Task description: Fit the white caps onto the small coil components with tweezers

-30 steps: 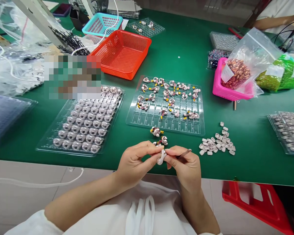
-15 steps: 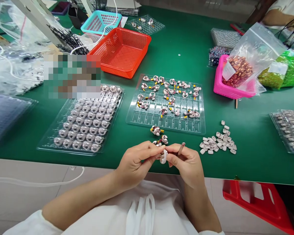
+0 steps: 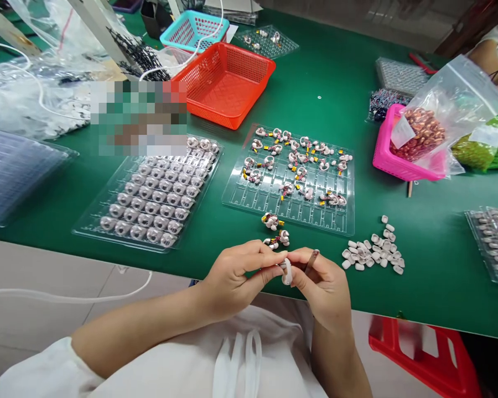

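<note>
A small white curved earbud (image 3: 288, 272) is pinched between my two hands above the table's front edge. My left hand (image 3: 244, 276) closes thumb and forefinger on its left side. My right hand (image 3: 323, 282) grips it from the right and also keeps tweezers (image 3: 312, 261) tucked between its fingers, their end pointing up. Just beyond my fingertips lie two wired earbud assemblies (image 3: 272, 221) with yellow tabs. Farther off, a clear tray (image 3: 249, 193) carries several similar assemblies. Loose small white caps (image 3: 373, 251) are heaped right of my hands.
On the left stands a clear tray (image 3: 176, 243) filled with rows of white shells. A red basket (image 3: 232, 110), a blue basket (image 3: 170, 38) and a pink basket (image 3: 385, 160) with bagged copper-coloured parts stand farther back. A red stool (image 3: 431, 354) is below the table at right.
The whole view has shifted and tilted a little, so the table items appear farther right. Both hands still hold the earbud, which looks slightly turned.
</note>
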The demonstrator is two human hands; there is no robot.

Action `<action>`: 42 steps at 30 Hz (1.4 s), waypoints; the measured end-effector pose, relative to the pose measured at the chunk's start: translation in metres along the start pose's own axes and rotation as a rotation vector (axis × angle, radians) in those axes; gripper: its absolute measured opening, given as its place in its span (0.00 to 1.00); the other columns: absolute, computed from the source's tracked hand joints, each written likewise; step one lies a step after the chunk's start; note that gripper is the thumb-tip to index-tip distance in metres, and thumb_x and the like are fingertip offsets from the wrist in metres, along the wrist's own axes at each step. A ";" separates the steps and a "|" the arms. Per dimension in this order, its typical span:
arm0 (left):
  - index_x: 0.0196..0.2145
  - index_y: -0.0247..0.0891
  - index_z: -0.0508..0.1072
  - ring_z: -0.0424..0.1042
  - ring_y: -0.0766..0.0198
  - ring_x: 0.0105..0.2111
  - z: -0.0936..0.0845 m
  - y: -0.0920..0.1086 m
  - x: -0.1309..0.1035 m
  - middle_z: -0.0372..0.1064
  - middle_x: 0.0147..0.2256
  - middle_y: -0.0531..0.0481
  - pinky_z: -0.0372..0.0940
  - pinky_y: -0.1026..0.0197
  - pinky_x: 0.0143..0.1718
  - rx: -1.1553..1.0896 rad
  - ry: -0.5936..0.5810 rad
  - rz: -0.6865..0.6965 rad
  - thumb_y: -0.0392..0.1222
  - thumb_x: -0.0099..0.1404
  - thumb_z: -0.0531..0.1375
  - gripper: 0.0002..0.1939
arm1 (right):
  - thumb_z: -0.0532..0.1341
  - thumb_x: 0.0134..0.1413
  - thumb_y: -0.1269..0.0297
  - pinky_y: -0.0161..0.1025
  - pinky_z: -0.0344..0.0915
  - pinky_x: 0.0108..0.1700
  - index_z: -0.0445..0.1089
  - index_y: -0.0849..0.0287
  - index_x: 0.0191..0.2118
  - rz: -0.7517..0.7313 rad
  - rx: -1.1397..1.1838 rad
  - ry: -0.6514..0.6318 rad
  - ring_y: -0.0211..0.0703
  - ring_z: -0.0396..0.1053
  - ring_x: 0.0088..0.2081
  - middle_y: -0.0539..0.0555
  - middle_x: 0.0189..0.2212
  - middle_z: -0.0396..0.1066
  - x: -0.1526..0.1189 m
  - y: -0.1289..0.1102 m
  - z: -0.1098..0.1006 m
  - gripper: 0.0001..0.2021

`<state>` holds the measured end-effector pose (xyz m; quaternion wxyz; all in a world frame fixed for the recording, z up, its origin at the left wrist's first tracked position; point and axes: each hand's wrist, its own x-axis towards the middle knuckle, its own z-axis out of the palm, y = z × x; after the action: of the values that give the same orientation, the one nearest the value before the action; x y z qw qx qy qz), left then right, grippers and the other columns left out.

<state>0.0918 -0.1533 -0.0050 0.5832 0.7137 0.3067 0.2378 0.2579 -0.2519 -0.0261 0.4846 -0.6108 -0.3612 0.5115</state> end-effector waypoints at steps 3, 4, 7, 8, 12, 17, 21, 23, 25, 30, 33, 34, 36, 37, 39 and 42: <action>0.49 0.41 0.81 0.74 0.63 0.31 0.000 0.002 -0.001 0.77 0.29 0.47 0.69 0.64 0.36 -0.004 0.006 0.011 0.28 0.67 0.61 0.17 | 0.64 0.62 0.65 0.34 0.67 0.29 0.79 0.54 0.42 -0.021 -0.029 -0.013 0.39 0.70 0.30 0.53 0.33 0.74 -0.001 -0.002 0.002 0.06; 0.48 0.41 0.81 0.73 0.63 0.31 0.000 0.002 -0.002 0.77 0.29 0.47 0.69 0.64 0.35 -0.013 0.010 0.015 0.27 0.67 0.61 0.17 | 0.64 0.62 0.65 0.34 0.66 0.29 0.78 0.54 0.42 -0.031 -0.039 -0.014 0.39 0.70 0.30 0.52 0.33 0.74 -0.001 -0.003 0.003 0.05; 0.48 0.39 0.82 0.73 0.63 0.30 -0.002 0.003 -0.005 0.77 0.29 0.46 0.69 0.63 0.35 -0.046 0.025 0.025 0.27 0.66 0.61 0.16 | 0.64 0.63 0.66 0.34 0.66 0.29 0.77 0.55 0.41 -0.071 -0.081 -0.007 0.40 0.71 0.30 0.53 0.33 0.74 -0.001 -0.005 0.007 0.05; 0.47 0.39 0.82 0.73 0.63 0.30 -0.002 0.002 -0.005 0.77 0.29 0.46 0.69 0.63 0.35 -0.051 0.028 0.023 0.27 0.66 0.61 0.16 | 0.63 0.63 0.66 0.34 0.66 0.29 0.77 0.56 0.41 -0.086 -0.097 -0.004 0.40 0.71 0.30 0.53 0.33 0.74 -0.001 -0.005 0.008 0.05; 0.46 0.37 0.82 0.72 0.63 0.30 -0.005 0.001 -0.007 0.78 0.29 0.46 0.68 0.62 0.35 -0.083 0.018 -0.049 0.29 0.67 0.61 0.13 | 0.62 0.64 0.68 0.33 0.66 0.29 0.75 0.55 0.42 -0.146 -0.135 0.005 0.39 0.70 0.31 0.53 0.33 0.74 -0.001 -0.004 0.010 0.05; 0.41 0.36 0.83 0.75 0.64 0.31 -0.012 0.004 0.000 0.78 0.31 0.47 0.69 0.63 0.35 -0.336 -0.053 -0.378 0.37 0.64 0.66 0.08 | 0.64 0.62 0.70 0.31 0.66 0.30 0.72 0.52 0.45 -0.224 -0.137 -0.049 0.37 0.70 0.32 0.51 0.35 0.73 0.001 -0.005 0.005 0.07; 0.41 0.35 0.77 0.76 0.64 0.31 -0.020 0.007 0.012 0.78 0.30 0.51 0.71 0.61 0.37 -0.638 -0.173 -0.670 0.38 0.59 0.69 0.12 | 0.64 0.62 0.69 0.30 0.65 0.29 0.72 0.53 0.47 -0.196 -0.259 -0.141 0.35 0.66 0.30 0.51 0.36 0.71 0.002 -0.013 -0.001 0.08; 0.42 0.35 0.73 0.76 0.64 0.29 -0.024 0.007 0.017 0.77 0.28 0.53 0.71 0.61 0.35 -0.682 -0.244 -0.742 0.37 0.56 0.71 0.17 | 0.63 0.62 0.68 0.31 0.64 0.29 0.72 0.53 0.49 -0.217 -0.324 -0.215 0.35 0.65 0.29 0.51 0.37 0.71 0.003 -0.017 -0.002 0.10; 0.42 0.35 0.70 0.75 0.65 0.27 -0.026 0.006 0.021 0.76 0.26 0.54 0.70 0.61 0.33 -0.666 -0.300 -0.776 0.37 0.55 0.72 0.19 | 0.63 0.63 0.69 0.32 0.64 0.30 0.73 0.53 0.49 -0.262 -0.336 -0.262 0.36 0.65 0.30 0.52 0.37 0.72 0.004 -0.020 -0.002 0.10; 0.41 0.35 0.70 0.74 0.65 0.28 -0.021 0.005 0.020 0.74 0.27 0.55 0.69 0.61 0.33 -0.579 -0.222 -0.705 0.40 0.53 0.73 0.22 | 0.63 0.63 0.68 0.33 0.64 0.34 0.76 0.50 0.49 -0.244 -0.156 -0.186 0.38 0.69 0.34 0.51 0.35 0.73 0.005 -0.014 -0.002 0.11; 0.45 0.36 0.73 0.75 0.60 0.38 -0.013 0.002 0.013 0.75 0.39 0.48 0.72 0.56 0.43 -0.417 -0.134 -0.473 0.41 0.46 0.77 0.29 | 0.63 0.64 0.63 0.33 0.64 0.31 0.77 0.50 0.47 -0.088 0.071 -0.101 0.39 0.68 0.33 0.52 0.35 0.72 -0.001 -0.001 0.001 0.08; 0.47 0.37 0.74 0.75 0.57 0.43 -0.010 0.001 0.010 0.74 0.45 0.45 0.71 0.54 0.48 -0.358 -0.121 -0.376 0.42 0.44 0.78 0.33 | 0.63 0.64 0.60 0.32 0.64 0.29 0.78 0.51 0.46 -0.045 0.164 -0.077 0.39 0.68 0.33 0.52 0.35 0.72 -0.003 0.004 0.004 0.08; 0.53 0.40 0.74 0.72 0.50 0.54 -0.003 -0.002 0.007 0.72 0.55 0.40 0.66 0.49 0.58 -0.265 -0.119 -0.202 0.44 0.43 0.79 0.39 | 0.64 0.62 0.56 0.32 0.65 0.28 0.78 0.52 0.43 0.009 0.324 -0.037 0.40 0.69 0.32 0.52 0.34 0.72 -0.007 0.012 0.010 0.09; 0.56 0.41 0.73 0.69 0.48 0.58 0.000 -0.003 0.005 0.70 0.58 0.39 0.63 0.48 0.61 -0.236 -0.123 -0.138 0.45 0.44 0.79 0.41 | 0.66 0.60 0.54 0.33 0.65 0.28 0.79 0.52 0.42 0.029 0.381 -0.015 0.40 0.69 0.31 0.52 0.33 0.72 -0.007 0.015 0.014 0.10; 0.58 0.40 0.73 0.67 0.48 0.61 0.007 -0.005 0.004 0.70 0.59 0.39 0.59 0.48 0.65 -0.202 -0.131 -0.069 0.45 0.48 0.77 0.40 | 0.69 0.54 0.51 0.33 0.65 0.27 0.79 0.55 0.37 0.066 0.456 0.045 0.40 0.69 0.28 0.52 0.29 0.72 -0.008 0.018 0.022 0.13; 0.59 0.36 0.72 0.71 0.50 0.58 0.016 -0.005 0.002 0.74 0.56 0.39 0.64 0.53 0.62 -0.182 -0.121 -0.064 0.44 0.54 0.74 0.36 | 0.73 0.47 0.49 0.34 0.63 0.25 0.78 0.57 0.30 0.105 0.544 0.130 0.38 0.65 0.23 0.50 0.22 0.69 -0.005 0.016 0.034 0.15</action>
<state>0.1036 -0.1619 -0.0128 0.6702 0.6608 0.2708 0.2023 0.2230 -0.2534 -0.0406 0.6258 -0.5077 -0.1466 0.5738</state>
